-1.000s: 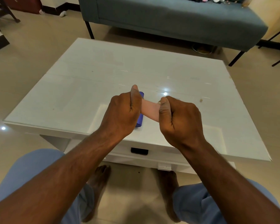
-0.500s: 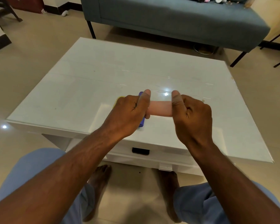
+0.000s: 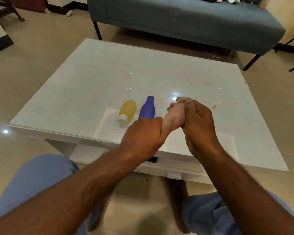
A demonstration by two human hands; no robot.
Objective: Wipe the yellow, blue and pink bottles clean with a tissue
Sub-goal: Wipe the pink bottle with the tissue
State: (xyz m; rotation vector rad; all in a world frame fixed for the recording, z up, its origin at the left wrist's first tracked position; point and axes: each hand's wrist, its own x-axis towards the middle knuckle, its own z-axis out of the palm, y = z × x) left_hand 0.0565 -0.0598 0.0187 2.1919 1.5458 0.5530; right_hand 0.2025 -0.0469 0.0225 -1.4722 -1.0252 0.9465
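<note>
to wipe well, turn the bottle slowly so the tissue — hidden here — reaches every side. the small yellow plastic bottle (image 3: 128, 110) and slim blue bottle (image 3: 147, 108) lie just left of the left hand (image 3: 143, 136), which grips the pale pink bottle (image 3: 174, 117); the right hand (image 3: 198, 122) curls round its upper part.

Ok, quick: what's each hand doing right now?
Left hand: grips the lower end of the pink bottle.
Right hand: curled round its upper end.
</note>
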